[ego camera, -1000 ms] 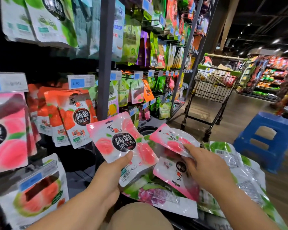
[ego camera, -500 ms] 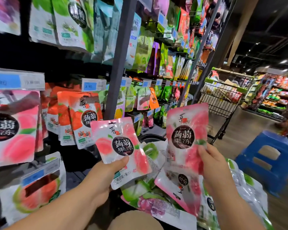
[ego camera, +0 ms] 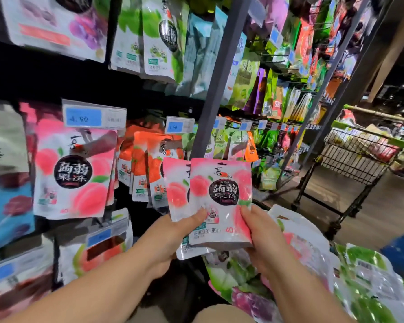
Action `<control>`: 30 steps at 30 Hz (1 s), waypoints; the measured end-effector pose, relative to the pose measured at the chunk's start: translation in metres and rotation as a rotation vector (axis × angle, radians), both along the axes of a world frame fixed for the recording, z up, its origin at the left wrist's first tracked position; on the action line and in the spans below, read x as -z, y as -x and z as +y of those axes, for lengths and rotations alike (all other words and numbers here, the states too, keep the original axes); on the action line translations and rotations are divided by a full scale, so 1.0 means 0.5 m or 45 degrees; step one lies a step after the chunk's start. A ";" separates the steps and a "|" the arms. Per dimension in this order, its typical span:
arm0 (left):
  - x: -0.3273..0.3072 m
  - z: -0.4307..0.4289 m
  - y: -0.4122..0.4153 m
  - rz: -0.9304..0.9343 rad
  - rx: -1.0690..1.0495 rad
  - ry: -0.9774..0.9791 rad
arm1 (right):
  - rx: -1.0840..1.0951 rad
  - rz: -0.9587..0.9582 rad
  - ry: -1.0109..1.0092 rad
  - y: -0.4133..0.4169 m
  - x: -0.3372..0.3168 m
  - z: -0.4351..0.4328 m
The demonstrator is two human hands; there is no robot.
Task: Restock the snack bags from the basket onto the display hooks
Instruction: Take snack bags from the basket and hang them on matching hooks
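Head view: at centre, the front bag (ego camera: 221,194) was pinched upright by the right hand (ego camera: 264,238), the overlapped rear bag (ego camera: 176,190) by left hand (ego camera: 170,238) fingers (ego camera: 196,216); hanging peach bags (ego camera: 75,173) were seen at nine o'clock.

your view is dim overhead and brighter on the 2 pink bags (ego camera: 219,201) you hold; motion blur smears the left shelf bags (ego camera: 7,159) (worst at the edges), and wide-angle bending bows the uprights (ego camera: 219,78).

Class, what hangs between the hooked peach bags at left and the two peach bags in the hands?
In the head view, orange snack bags hang between the hooked peach bags and the held peach bags.
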State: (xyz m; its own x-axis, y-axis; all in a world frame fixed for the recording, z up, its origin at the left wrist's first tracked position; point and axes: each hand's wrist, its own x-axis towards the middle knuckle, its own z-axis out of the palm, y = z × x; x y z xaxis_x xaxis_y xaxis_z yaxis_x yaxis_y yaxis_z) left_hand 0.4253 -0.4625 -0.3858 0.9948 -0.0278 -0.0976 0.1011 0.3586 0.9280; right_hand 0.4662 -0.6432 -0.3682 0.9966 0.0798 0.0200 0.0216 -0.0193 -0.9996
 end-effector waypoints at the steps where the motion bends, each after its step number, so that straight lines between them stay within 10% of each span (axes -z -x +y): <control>1: 0.003 0.015 0.001 -0.007 -0.026 -0.010 | -0.034 -0.026 0.079 -0.003 -0.003 0.014; 6: 0.011 0.081 0.028 -0.048 -0.170 -0.085 | -0.413 -0.065 0.394 -0.012 -0.018 0.076; 14: 0.028 0.187 0.077 -0.073 -0.369 -0.190 | -0.709 0.105 0.190 -0.050 -0.013 0.207; 30: 0.050 0.329 0.150 -0.038 -0.629 -0.263 | -0.631 0.091 0.046 -0.061 0.031 0.401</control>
State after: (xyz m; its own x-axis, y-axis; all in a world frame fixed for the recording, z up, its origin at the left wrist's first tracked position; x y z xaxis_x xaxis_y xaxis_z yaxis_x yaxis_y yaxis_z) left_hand 0.3504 -0.2978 -0.4110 0.8869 0.4614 -0.0232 -0.0609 0.1664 0.9842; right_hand 0.4966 -0.4428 -0.3836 0.8373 0.5436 -0.0586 -0.0316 -0.0587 -0.9978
